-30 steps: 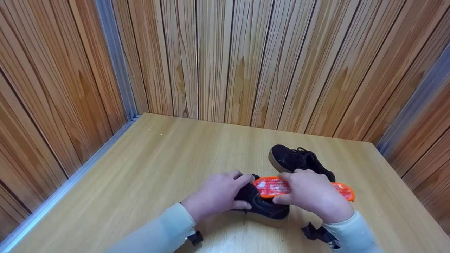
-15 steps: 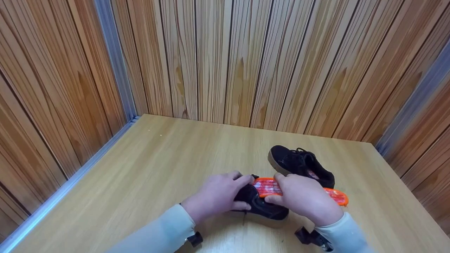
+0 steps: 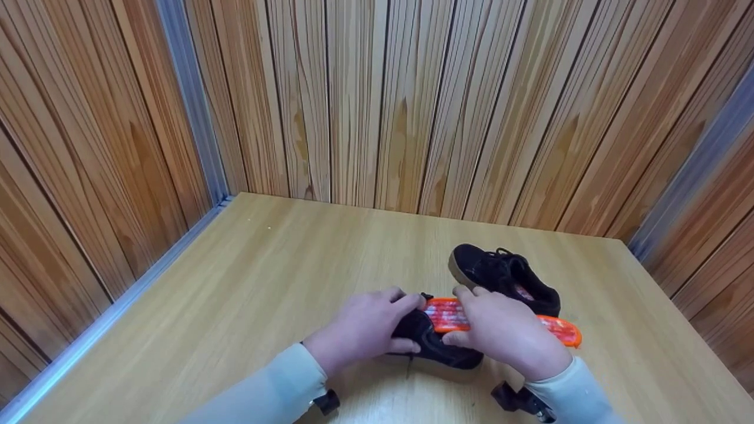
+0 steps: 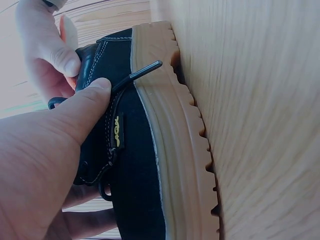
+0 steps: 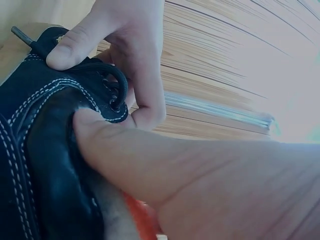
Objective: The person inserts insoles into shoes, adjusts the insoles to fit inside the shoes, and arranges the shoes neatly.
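A black lace-up shoe [image 3: 450, 351] with a tan ridged sole stands on the table, toe under my left hand [image 3: 365, 327]. That hand grips its front, thumb [image 4: 87, 107] on the near side by a lace end, fingers over the far side. My right hand [image 3: 509, 330] holds an insole [image 3: 447, 314] with an orange rim and mottled red-and-white top. The insole's front lies in the shoe opening; its back end sticks out past the heel. In the right wrist view the right thumb [image 5: 107, 137] lies inside the dark collar [image 5: 55, 160], and the insole's orange edge [image 5: 140, 215] shows below it.
A second black shoe [image 3: 480, 265] stands just behind the right hand, a red-and-white patch visible inside it. The wooden table [image 3: 283, 253] meets wood-panelled walls [image 3: 377, 106] at the back and sides. Small dark wrist cameras [image 3: 327, 401] hang under both wrists.
My right hand has moved left with the insole, whose back end is closer to the shoe. More of the second shoe's opening shows. My left hand stays put on the first shoe.
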A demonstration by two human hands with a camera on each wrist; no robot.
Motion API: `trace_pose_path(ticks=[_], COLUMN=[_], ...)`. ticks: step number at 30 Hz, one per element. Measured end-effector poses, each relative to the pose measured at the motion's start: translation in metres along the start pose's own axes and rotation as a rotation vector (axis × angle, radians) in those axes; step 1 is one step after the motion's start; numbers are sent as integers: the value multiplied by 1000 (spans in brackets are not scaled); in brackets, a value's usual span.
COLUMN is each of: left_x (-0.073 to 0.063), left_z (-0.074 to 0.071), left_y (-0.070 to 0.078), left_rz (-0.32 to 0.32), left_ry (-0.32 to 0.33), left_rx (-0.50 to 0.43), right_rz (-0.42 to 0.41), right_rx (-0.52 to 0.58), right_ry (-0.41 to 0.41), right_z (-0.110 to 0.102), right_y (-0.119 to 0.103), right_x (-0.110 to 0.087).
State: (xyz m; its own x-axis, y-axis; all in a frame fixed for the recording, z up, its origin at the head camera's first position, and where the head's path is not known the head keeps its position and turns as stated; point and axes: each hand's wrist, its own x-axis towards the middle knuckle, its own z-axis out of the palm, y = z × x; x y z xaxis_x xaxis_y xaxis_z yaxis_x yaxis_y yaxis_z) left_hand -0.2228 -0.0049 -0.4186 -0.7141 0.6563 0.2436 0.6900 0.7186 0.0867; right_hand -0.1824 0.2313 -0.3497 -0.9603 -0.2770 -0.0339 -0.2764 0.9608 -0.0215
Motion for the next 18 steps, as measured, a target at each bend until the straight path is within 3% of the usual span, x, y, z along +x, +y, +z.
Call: trace_pose_path(ticks=[18], left_x=[-2], left_z=[0], left_y=[-1], left_rz=[27], left_ry=[31], left_rx=[7], right_rz=[-61], right_rx=[-50], right_ry=[46], right_z=[-13], right_y=[3], right_x=[-7])
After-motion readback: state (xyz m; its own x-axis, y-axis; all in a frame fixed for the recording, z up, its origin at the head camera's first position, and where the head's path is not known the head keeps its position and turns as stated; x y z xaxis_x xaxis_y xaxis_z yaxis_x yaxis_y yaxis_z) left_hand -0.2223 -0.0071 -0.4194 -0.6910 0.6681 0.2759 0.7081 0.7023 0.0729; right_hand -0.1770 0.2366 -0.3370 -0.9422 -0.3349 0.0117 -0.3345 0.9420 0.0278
